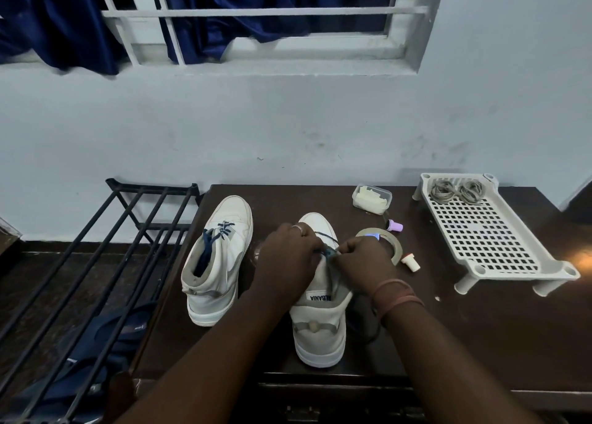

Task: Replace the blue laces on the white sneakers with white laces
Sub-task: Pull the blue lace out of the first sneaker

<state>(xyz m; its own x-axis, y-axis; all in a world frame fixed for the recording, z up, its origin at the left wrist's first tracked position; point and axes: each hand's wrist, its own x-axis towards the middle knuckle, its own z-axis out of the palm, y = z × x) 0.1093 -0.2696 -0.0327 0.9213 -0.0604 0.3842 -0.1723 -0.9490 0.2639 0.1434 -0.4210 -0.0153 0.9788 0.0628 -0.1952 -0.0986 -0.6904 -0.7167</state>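
Pinching thin blue lace [327, 251] in both grips, left hand [288, 257], right hand [365, 260], smooth white sneaker [320, 321].

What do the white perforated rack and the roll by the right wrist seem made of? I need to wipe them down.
The perforated rack looks like molded matte plastic: uniform off-white, a grid of square holes, hollow round legs. The roll seems to be glossy translucent tape, probably plastic film, with light glinting off its rim.

Home room, likely entry or bedroom corner. Pale blue painted wall [288, 125] at 12 o'clock; barred window [256, 16] with dark blue satin curtain [64, 23]. Black metal shoe rack [105, 247] at 9 o'clock, footwear beneath. Dark brown wooden counter [464, 327] carrying white perforated plastic shelf [493, 231] at 2 o'clock.
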